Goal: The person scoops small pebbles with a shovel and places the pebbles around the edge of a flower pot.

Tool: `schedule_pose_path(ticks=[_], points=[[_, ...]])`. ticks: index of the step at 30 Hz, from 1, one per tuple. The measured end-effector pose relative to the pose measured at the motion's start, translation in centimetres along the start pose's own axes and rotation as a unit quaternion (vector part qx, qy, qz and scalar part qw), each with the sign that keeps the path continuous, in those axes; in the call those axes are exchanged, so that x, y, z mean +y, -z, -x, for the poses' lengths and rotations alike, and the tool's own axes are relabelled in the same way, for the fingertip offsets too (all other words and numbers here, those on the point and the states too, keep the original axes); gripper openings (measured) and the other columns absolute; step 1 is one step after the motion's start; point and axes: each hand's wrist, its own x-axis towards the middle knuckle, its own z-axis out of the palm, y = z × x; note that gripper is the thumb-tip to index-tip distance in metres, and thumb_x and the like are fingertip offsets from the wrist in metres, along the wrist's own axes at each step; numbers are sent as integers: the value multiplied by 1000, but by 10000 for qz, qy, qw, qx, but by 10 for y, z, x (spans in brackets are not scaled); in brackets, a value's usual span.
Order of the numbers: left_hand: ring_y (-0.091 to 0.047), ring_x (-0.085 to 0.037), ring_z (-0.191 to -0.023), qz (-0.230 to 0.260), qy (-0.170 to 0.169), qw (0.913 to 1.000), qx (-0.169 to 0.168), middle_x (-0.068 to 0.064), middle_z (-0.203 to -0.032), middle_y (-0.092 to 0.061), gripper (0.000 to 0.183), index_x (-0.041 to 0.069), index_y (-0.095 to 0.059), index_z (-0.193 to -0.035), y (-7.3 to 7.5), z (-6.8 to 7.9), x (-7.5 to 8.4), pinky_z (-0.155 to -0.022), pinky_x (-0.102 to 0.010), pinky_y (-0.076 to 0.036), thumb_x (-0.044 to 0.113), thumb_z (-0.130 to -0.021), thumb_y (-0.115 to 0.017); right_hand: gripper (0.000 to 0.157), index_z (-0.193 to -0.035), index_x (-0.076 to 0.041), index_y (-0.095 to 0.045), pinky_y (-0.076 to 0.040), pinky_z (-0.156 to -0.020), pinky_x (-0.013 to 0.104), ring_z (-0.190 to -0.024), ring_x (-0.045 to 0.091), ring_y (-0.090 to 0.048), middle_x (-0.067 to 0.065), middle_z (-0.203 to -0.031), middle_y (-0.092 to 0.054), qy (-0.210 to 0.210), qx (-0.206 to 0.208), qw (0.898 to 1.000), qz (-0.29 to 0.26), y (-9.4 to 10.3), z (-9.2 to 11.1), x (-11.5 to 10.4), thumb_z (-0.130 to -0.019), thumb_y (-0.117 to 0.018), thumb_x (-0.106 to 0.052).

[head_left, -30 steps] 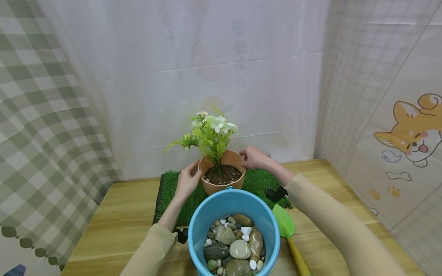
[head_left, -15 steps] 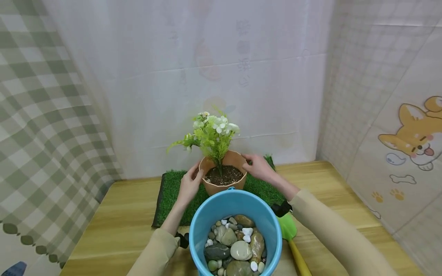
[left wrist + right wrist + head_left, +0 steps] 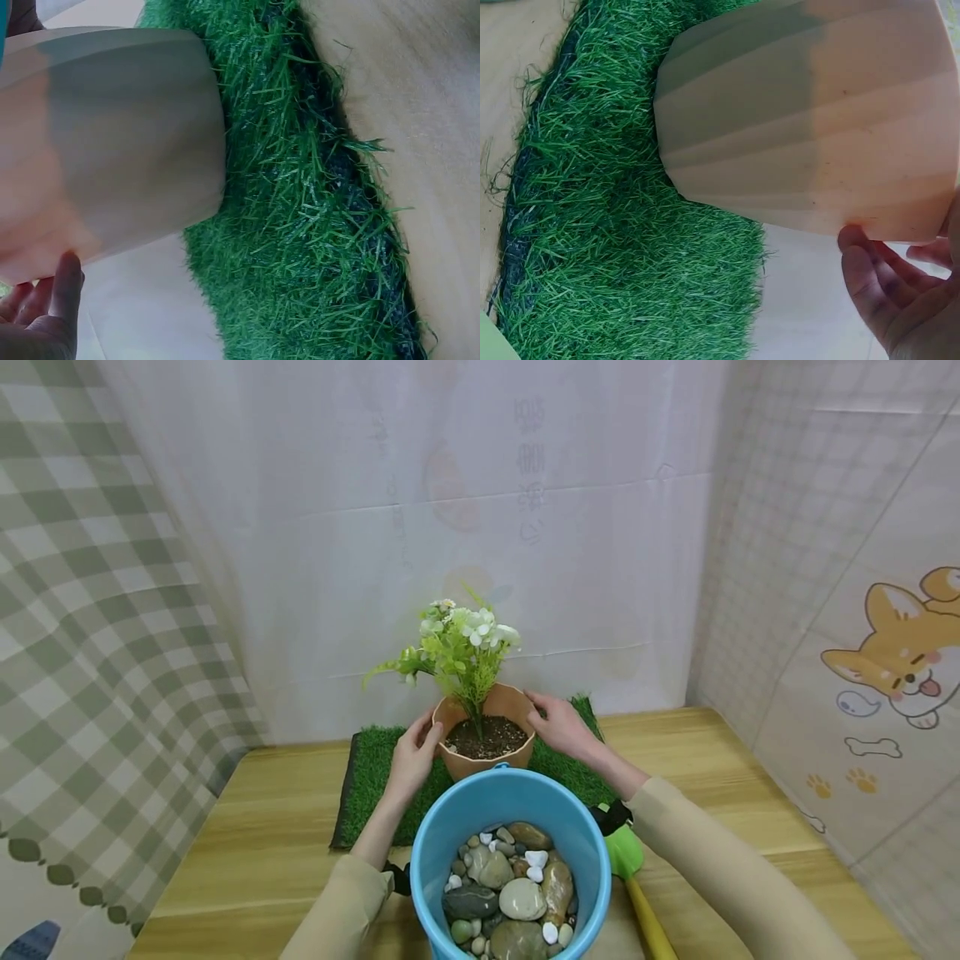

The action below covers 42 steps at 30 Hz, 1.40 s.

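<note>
A terracotta-coloured flower pot (image 3: 480,766) stands on the artificial grass mat (image 3: 369,785). Dark soil (image 3: 491,740) fills its lower part, and a leafy plant with white flowers (image 3: 467,647) rises from it. My left hand (image 3: 412,758) holds the pot's left side near the rim; in the left wrist view, the thumb of this left hand (image 3: 49,319) presses the outer wall. On the opposite side my right hand (image 3: 561,725) grips the pot, and the right wrist view shows that right hand (image 3: 907,292) with fingertips at the wall by the rim.
In front of the pot, a blue bucket (image 3: 592,827) full of stones (image 3: 522,900) covers part of the mat. A garden trowel (image 3: 625,853) with green blade and yellow handle lies right of it on the wooden table (image 3: 240,843). White cloth (image 3: 300,568) hangs behind.
My right hand has shifted slightly and its thumb now lies against the pot's side. My right wrist covers more of the trowel blade. The pot looks nearly unmoved.
</note>
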Motion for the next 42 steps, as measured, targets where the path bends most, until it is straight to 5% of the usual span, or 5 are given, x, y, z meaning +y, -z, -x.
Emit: schedule_pose_path(ticks=[5,8,11,33,42], points=[[-57,-39,-141,-93,-3,10000,24,-20,-162,-49,53,11,-42,-161,4,2,3,-106,-56,-57,31,-113,-49,54,-159,1,-42,-45,-63,34,-58,18,-46,27,-151,-59,-17,-23,10000,77,0,0,-2,-110,-43,-21],[-58,-38,-141,-171,68,9998,54,-18,-161,-50,52,13,-44,-161,7,4,3,-105,-58,-57,32,-113,-49,54,-159,1,-41,-58,-88,46,-96,33,-70,26,-154,-56,-11,-30,9999,141,0,3,-2,-112,-43,-25],[-57,-36,-141,-219,143,9997,30,-17,-162,-50,51,14,-44,-161,9,7,2,-103,-55,-57,32,-113,-48,54,-160,-1,-42,-54,-108,56,-134,41,-63,25,-155,-56,-77,-26,9998,165,1,8,-2,-113,-44,-28],[-59,-40,-138,14,-208,9998,-28,-18,-155,-58,49,9,-49,-156,23,74,11,-103,-54,-59,34,-114,-43,57,-160,1,-40,-52,-110,62,-139,48,-56,28,-154,-54,320,25,9994,143,27,78,13,-111,-53,-25],[-62,-41,-135,125,-396,9990,-177,-19,-151,-61,47,9,-51,-154,28,108,19,-100,-50,-62,32,-115,-41,58,-156,0,-47,-49,-110,68,-137,53,-55,31,-151,-56,377,225,9944,957,35,125,29,-107,-61,-27]])
